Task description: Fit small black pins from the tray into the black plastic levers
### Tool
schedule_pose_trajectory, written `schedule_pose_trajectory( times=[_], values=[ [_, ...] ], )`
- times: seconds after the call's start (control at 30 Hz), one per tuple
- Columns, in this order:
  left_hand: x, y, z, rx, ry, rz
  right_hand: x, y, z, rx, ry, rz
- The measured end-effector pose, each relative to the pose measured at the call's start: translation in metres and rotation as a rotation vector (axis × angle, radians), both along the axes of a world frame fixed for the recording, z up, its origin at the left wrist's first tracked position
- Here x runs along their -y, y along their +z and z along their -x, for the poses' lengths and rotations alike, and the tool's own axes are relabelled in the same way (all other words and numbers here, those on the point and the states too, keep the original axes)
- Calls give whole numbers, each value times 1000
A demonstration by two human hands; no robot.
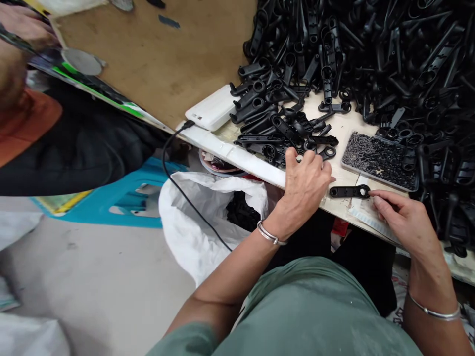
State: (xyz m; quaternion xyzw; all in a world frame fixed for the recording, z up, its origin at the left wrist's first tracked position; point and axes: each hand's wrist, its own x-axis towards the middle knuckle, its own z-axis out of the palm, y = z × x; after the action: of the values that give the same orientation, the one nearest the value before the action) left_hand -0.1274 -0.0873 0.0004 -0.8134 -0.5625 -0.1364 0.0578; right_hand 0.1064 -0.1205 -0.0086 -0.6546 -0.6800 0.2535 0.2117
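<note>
A single long black plastic part (347,192), with a ring at one end, lies flat at the front edge of the table. The thumb and forefinger of my right hand (406,220) are pinched together at that ring end. My left hand (308,180) is curled palm-down at the near edge of a small heap of similar black parts (267,111). Its fingertips are partly hidden, so what they grip cannot be made out. Just beyond my right hand stands a clear shallow box (382,160) full of tiny dark pieces.
A large pile of black parts (389,64) covers the back right. A white power bank (213,108) with a black cable rests at the table edge. Below hangs an open white sack (185,217) beside a blue stool (141,198). Another person's dark sleeve (81,143) is at left.
</note>
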Motion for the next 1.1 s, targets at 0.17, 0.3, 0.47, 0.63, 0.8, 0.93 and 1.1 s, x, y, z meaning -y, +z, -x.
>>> schedule_pose_trajectory(
  times=[0.17, 0.3, 0.47, 0.63, 0.8, 0.93, 1.1],
  values=[
    [-1, -7, 6, -26, 76, -10, 1, 2, 1, 2, -55, 73],
    [6, 0, 19, 68, 112, -40, 4, 3, -2, 10, -78, 57],
    [12, 19, 47, 206, 223, 200, 5, 2, -4, 1, -98, 36],
    [4, 23, 79, 283, 65, 333, 4, 4, -2, -22, -116, 49],
    [2, 15, 86, 264, -117, 305, 5, 7, -2, -39, -114, 24],
    [3, 11, 63, 224, -239, 350, 6, 4, -3, -27, -107, 16],
    [-7, 13, 42, 289, -232, 253, 7, 4, -2, -54, -113, 32]
  ],
)
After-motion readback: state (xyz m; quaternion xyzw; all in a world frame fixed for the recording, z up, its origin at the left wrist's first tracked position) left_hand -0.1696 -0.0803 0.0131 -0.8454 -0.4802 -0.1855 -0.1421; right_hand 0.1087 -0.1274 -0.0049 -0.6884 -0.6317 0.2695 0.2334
